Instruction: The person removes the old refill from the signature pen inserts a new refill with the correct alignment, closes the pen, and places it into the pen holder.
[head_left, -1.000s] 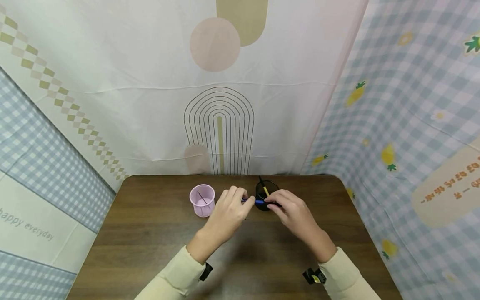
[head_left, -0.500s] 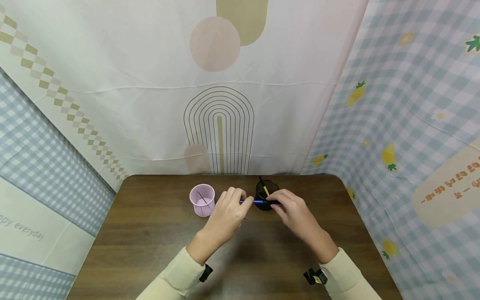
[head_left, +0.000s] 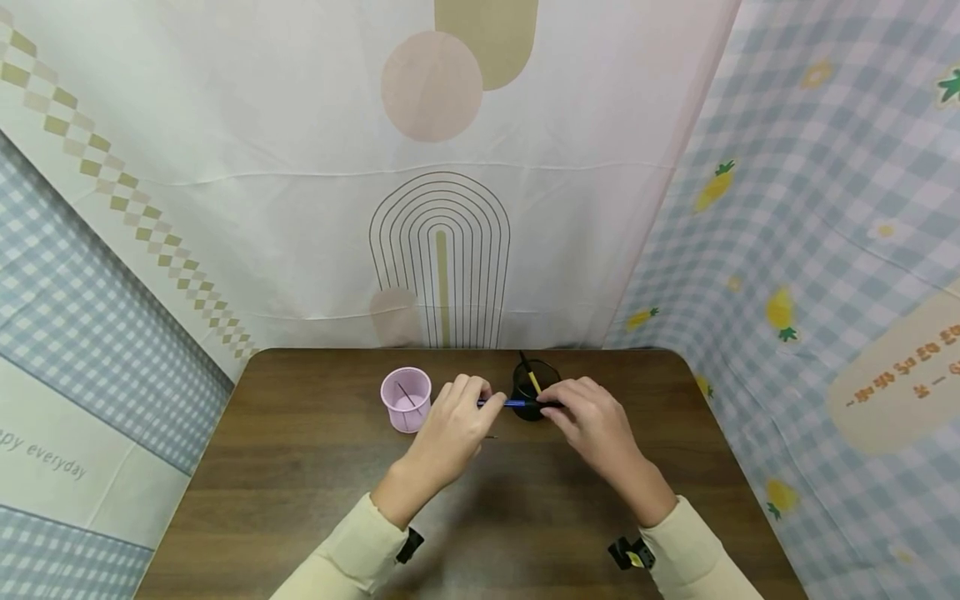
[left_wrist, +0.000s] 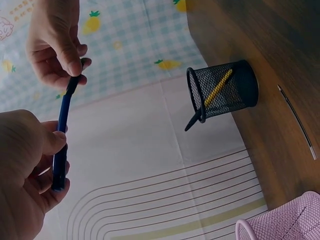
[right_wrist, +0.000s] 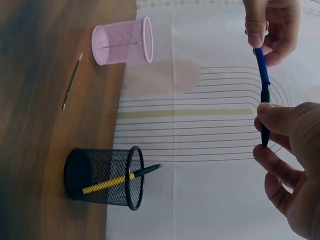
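A blue pen with a black front section (right_wrist: 265, 95) is held between both hands above the table. My left hand (head_left: 459, 421) grips the blue barrel (left_wrist: 60, 160), its thumb along the side. My right hand (head_left: 592, 421) pinches the pen's black tapered end (right_wrist: 265, 132) between thumb and fingers. Behind the right hand stands a black mesh pen holder (left_wrist: 220, 90), with a yellow and black pen (right_wrist: 110, 184) leaning inside. A thin pen refill (left_wrist: 297, 120) lies on the table below the hands, mostly covered by the left hand in the head view.
Left of the hands stands a pink mesh pen holder (head_left: 405, 400) with a thin dark stick, likely a refill (right_wrist: 122, 45), inside. The brown wooden table (head_left: 300, 500) ends at a patterned cloth backdrop (head_left: 315, 250), with checked cloth (head_left: 750, 250) at the right.
The right fingers have shifted slightly right along the pen, and more of its black section shows between the hands. The left hand keeps its hold; the pen holders stay put.
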